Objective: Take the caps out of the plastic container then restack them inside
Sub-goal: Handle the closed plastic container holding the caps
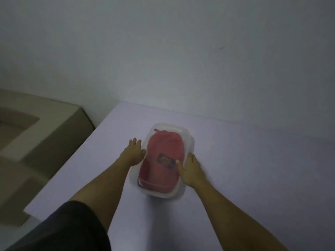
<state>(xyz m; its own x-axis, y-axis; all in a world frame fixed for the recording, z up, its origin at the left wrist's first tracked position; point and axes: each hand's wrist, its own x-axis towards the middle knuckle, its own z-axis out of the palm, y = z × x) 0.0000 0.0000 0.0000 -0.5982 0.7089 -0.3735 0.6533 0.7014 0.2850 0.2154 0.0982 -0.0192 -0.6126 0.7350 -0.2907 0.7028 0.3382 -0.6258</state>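
Note:
A clear plastic container [188,140] lies on the white table [253,169], its long side running away from me. A red cap [165,147] with a dark patch on its front fills the inside; any caps under it are hidden. My left hand [134,151] is at the container's left wall with fingers spread and fairly straight, the thumb at the rim. My right hand [190,169] rests on the right rim, its thumb lying over the edge toward the cap. The picture is blurred, so the exact finger contact is unclear.
The white wall [181,51] rises right behind the table's far edge. To the left of the table stands beige furniture [36,127] with stepped ledges. A dark garment [68,230] shows at the bottom left.

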